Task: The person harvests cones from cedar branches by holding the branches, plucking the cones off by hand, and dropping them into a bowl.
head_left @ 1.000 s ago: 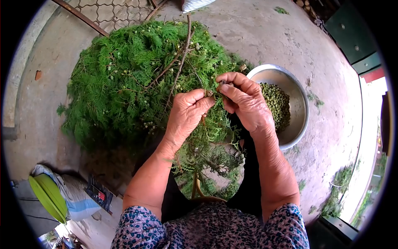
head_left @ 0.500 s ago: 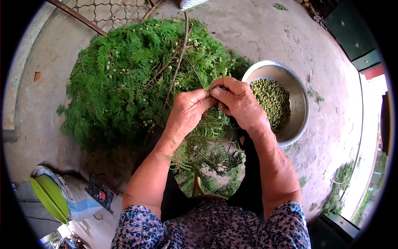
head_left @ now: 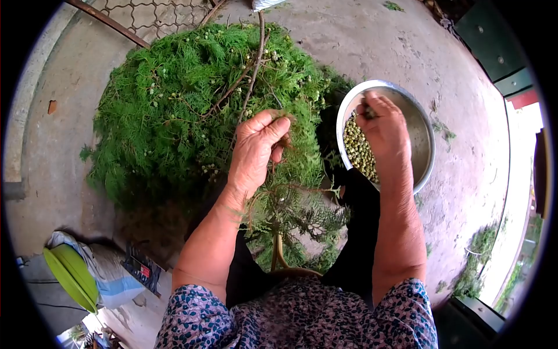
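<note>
My left hand is closed, thumb pressed on the fingers, round a feathery green conifer branch that hangs down between my knees. My right hand is over a round metal bowl, its fingers curled and slightly blurred. Small greenish cones seem to show between its fingertips. Inside the bowl, a heap of small round green cones lies toward the left side, partly hidden by my right hand and wrist. Left of the bowl spreads a big pile of cut conifer branches.
A bare woody stem lies across the pile. At lower left are a lime-green basin, a white and blue sack and a dark calculator-like object. Loose green sprigs lie on the concrete floor at right.
My right hand has parted from the left and moved right, over the bowl. My left hand stays near its place with the branch. The cones' heap now shows farther left.
</note>
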`<move>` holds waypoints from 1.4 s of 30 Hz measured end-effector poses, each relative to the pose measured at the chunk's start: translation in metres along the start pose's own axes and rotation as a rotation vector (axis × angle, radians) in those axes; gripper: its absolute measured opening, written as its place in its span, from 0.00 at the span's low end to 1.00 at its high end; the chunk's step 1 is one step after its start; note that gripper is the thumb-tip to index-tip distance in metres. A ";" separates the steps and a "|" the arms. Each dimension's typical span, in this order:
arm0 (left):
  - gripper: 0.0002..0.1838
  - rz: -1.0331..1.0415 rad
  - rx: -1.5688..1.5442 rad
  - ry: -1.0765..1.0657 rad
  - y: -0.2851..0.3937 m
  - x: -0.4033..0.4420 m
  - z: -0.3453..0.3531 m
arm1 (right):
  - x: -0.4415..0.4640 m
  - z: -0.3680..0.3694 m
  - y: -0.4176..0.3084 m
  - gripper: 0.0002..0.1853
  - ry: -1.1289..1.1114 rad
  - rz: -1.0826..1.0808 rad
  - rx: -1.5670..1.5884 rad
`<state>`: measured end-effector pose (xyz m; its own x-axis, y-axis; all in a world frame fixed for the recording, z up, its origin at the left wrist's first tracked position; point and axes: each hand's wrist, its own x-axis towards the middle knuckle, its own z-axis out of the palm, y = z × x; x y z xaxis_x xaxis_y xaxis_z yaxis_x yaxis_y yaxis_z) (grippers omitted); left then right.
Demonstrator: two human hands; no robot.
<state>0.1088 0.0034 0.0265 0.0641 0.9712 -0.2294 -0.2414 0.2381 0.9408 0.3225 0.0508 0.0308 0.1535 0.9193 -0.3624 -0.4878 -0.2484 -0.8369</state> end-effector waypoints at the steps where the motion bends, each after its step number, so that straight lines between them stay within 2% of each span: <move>1: 0.08 0.029 -0.046 0.027 -0.006 0.003 -0.002 | 0.007 -0.014 -0.002 0.07 0.065 -0.009 0.060; 2: 0.08 0.047 -0.060 0.001 -0.007 0.004 -0.005 | 0.016 -0.033 -0.003 0.08 0.129 -0.017 0.120; 3: 0.08 0.038 -0.076 0.009 -0.005 0.002 -0.004 | 0.033 -0.071 0.004 0.09 0.131 -0.249 -0.245; 7: 0.08 0.027 -0.093 0.062 -0.005 0.001 -0.005 | 0.002 -0.101 -0.006 0.14 0.286 -0.907 -1.450; 9: 0.08 0.021 -0.136 0.104 -0.008 0.004 -0.009 | 0.010 -0.119 -0.005 0.16 0.417 -0.847 -1.389; 11: 0.07 0.031 -0.128 0.126 -0.010 0.006 -0.013 | 0.006 -0.122 -0.007 0.16 0.458 -0.825 -1.409; 13: 0.07 0.030 -0.174 0.152 -0.008 0.005 -0.012 | 0.004 -0.119 -0.011 0.16 0.548 -0.678 -1.378; 14: 0.07 0.028 -0.173 0.155 -0.008 0.004 -0.012 | 0.013 -0.129 -0.009 0.16 0.545 -0.675 -1.378; 16: 0.06 0.029 -0.196 0.181 -0.009 0.006 -0.012 | 0.026 -0.132 -0.012 0.16 0.541 -0.977 -1.693; 17: 0.06 0.025 -0.201 0.172 -0.010 0.006 -0.013 | 0.028 -0.134 -0.014 0.15 0.330 -0.984 -1.517; 19: 0.06 0.014 -0.196 0.147 -0.011 0.007 -0.013 | 0.020 -0.080 -0.016 0.13 0.216 -0.402 -0.565; 21: 0.07 -0.003 -0.192 0.115 -0.010 0.007 -0.011 | -0.010 -0.032 -0.014 0.18 -0.096 -0.269 -0.688; 22: 0.07 -0.004 -0.191 0.116 -0.011 0.007 -0.008 | -0.012 -0.023 -0.009 0.20 -0.317 -0.235 -0.930; 23: 0.07 0.032 -0.182 0.125 -0.013 0.008 -0.004 | -0.025 -0.005 -0.001 0.20 -0.377 -0.082 -0.956; 26: 0.09 0.128 -0.065 0.145 -0.028 0.013 -0.005 | -0.061 0.039 0.012 0.24 -0.513 0.094 -1.108; 28: 0.09 0.132 -0.096 0.140 -0.024 0.006 0.004 | -0.054 0.033 0.041 0.30 -0.703 0.183 -0.832; 30: 0.09 0.131 -0.111 0.158 -0.026 0.004 0.008 | -0.059 0.034 0.054 0.36 -0.658 0.333 -0.577; 31: 0.10 0.138 -0.122 0.174 -0.026 0.003 0.009 | -0.058 0.036 0.061 0.38 -0.717 0.370 -0.489; 32: 0.10 0.144 -0.132 0.189 -0.027 0.001 0.010 | -0.063 0.036 0.060 0.34 -0.709 0.415 -0.416; 33: 0.10 0.137 -0.172 0.170 -0.026 -0.001 0.013 | -0.064 0.038 0.064 0.31 -0.676 0.423 -0.375; 34: 0.16 0.154 -0.241 0.132 -0.027 -0.002 0.013 | -0.067 0.042 0.066 0.28 -0.644 0.431 -0.334; 35: 0.16 0.109 -0.195 0.163 -0.024 -0.002 0.009 | -0.072 0.040 0.059 0.23 -0.555 0.474 -0.306; 36: 0.17 0.062 -0.149 0.193 -0.020 -0.001 0.004 | -0.057 0.032 0.066 0.18 -0.647 0.411 -0.491; 37: 0.22 0.161 -0.042 0.270 -0.021 0.003 -0.003 | -0.057 0.029 0.056 0.15 -0.668 0.389 -0.518; 38: 0.21 0.141 -0.102 0.319 -0.021 0.005 -0.006 | -0.056 0.027 0.046 0.13 -0.693 0.366 -0.547; 39: 0.21 0.110 -0.103 0.345 -0.026 0.007 -0.015 | -0.050 0.022 0.042 0.12 -0.802 0.178 -0.689; 42: 0.19 0.036 -0.113 0.455 -0.039 0.007 -0.024 | -0.048 0.006 0.024 0.09 -0.890 0.020 -0.932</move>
<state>0.0956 0.0014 -0.0175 -0.3713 0.8762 -0.3073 -0.3413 0.1790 0.9228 0.2986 0.0028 0.0304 -0.6453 0.7096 -0.2828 0.3527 -0.0516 -0.9343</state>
